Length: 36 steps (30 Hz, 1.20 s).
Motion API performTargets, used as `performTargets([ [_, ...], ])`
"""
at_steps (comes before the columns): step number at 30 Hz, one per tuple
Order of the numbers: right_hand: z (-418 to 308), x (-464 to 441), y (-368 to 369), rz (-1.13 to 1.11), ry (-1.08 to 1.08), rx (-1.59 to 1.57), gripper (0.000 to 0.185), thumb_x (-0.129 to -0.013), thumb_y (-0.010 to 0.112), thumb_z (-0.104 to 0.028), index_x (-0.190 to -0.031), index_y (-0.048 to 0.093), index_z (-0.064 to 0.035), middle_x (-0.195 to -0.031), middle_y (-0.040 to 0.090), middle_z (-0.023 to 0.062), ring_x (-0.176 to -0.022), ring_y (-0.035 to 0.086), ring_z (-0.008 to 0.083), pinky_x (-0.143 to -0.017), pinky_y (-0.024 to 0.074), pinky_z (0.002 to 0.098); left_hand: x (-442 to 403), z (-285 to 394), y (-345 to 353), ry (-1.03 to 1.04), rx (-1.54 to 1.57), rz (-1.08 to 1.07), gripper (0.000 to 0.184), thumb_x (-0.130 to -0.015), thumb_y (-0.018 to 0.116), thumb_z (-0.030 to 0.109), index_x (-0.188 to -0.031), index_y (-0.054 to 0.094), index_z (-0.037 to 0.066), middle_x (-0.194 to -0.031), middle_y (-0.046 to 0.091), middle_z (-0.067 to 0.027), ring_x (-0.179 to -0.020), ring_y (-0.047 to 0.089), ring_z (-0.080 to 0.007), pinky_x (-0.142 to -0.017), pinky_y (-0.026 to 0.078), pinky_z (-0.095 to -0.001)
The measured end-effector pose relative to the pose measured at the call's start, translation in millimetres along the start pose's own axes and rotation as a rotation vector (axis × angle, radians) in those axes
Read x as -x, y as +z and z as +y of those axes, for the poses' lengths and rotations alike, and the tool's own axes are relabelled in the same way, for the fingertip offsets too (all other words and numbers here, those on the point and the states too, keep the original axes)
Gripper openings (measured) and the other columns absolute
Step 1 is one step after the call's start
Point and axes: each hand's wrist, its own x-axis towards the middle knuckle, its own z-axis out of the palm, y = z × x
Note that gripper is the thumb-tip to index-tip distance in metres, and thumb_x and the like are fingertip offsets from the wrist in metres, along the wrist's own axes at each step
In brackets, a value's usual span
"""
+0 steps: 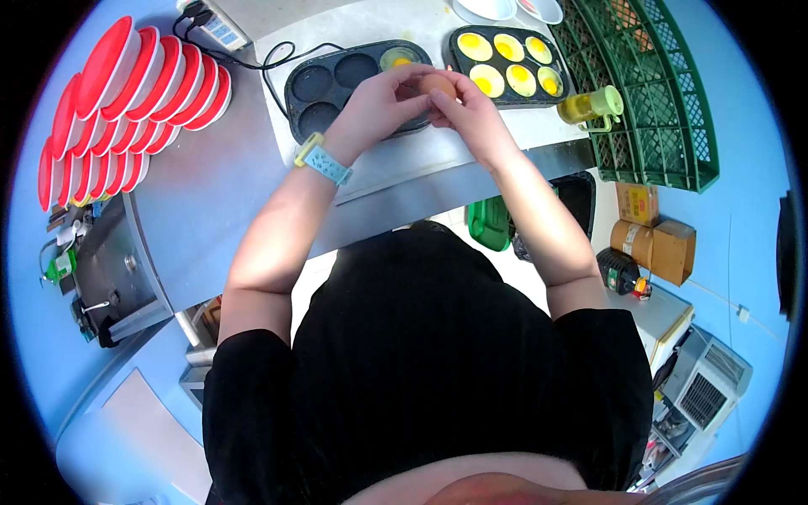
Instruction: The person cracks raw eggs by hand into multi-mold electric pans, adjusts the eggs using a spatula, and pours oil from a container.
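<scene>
A brown egg point(438, 85) is held between my left hand point(383, 105) and my right hand point(473, 114), with the fingers of both closed around it. Both hands are over the near right part of a black pan point(310, 61) with round wells. One back well of that pan has a raw egg point(398, 59) in it; the wells at its left hold no egg. To the right, a second black pan point(454, 63) has eggs with yellow yolks point(507, 47) in its wells. A watch with a light blue strap point(326, 164) is on my left wrist.
Red-rimmed bowls point(109, 67) are stacked at the left. A bottle of yellow oil point(581, 107) stands beside the right pan, next to green plastic crates point(648, 126). A black cable point(268, 66) runs from a power strip point(220, 25) behind the left pan. White bowls point(488, 8) are at the back.
</scene>
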Motion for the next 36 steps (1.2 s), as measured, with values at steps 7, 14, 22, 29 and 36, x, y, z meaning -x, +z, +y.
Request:
performTargets([
  [7,17,-38,-25,-0.166,-0.095,0.236,0.045,-0.090,0.063,-0.020,-0.129,0.050,-0.0014,-0.099,0.065,0.0076,-0.081,0.064,0.0119,-0.074,0.0520,0.0247,-21,-18,-11,-0.025,-0.177,0.014,0.042,-0.085,0.068,0.021,-0.123,0.058,0.006,-0.099,0.068,-0.0088,-0.090,0.065,-0.0143,-0.082,0.052,-0.0278],
  [14,32,-60,-26,-0.188,-0.074,0.457,0.040,-0.092,0.057,-0.014,-0.128,0.050,-0.0011,-0.093,0.062,0.0041,-0.079,0.059,0.0098,-0.073,0.0494,0.0239,-35,-47,-4,-0.058,-0.168,0.093,0.046,-0.076,0.070,0.031,-0.116,0.064,0.008,-0.098,0.069,-0.0134,-0.091,0.067,-0.0241,-0.083,0.052,-0.0324],
  [22,43,-68,-22,-0.066,-0.200,0.660,0.039,-0.087,0.060,-0.015,-0.124,0.057,-0.0030,-0.090,0.066,0.0056,-0.078,0.061,0.0105,-0.073,0.0507,0.0246,-44,-62,-1,-0.085,-0.176,0.100,0.039,-0.080,0.068,0.018,-0.117,0.062,0.005,-0.093,0.068,-0.0072,-0.085,0.064,-0.0141,-0.078,0.050,-0.0262],
  [29,50,-77,-32,-0.113,-0.203,0.580,0.036,-0.084,0.064,-0.023,-0.118,0.062,-0.0113,-0.099,0.069,0.0121,-0.089,0.067,0.0243,-0.081,0.0522,0.0344,-54,-66,-10,-0.074,-0.117,0.007,0.040,-0.082,0.066,0.017,-0.120,0.062,0.004,-0.097,0.068,-0.0065,-0.087,0.063,-0.0124,-0.081,0.050,-0.0256],
  [36,33,-73,-42,-0.159,-0.207,0.621,0.041,-0.088,0.059,-0.012,-0.128,0.055,-0.0077,-0.100,0.064,0.0035,-0.087,0.059,0.0105,-0.080,0.0487,0.0244,-56,-60,-20,-0.018,-0.075,-0.050,0.037,-0.083,0.066,0.023,-0.119,0.066,0.014,-0.096,0.071,-0.0065,-0.086,0.065,-0.0131,-0.080,0.050,-0.0262],
])
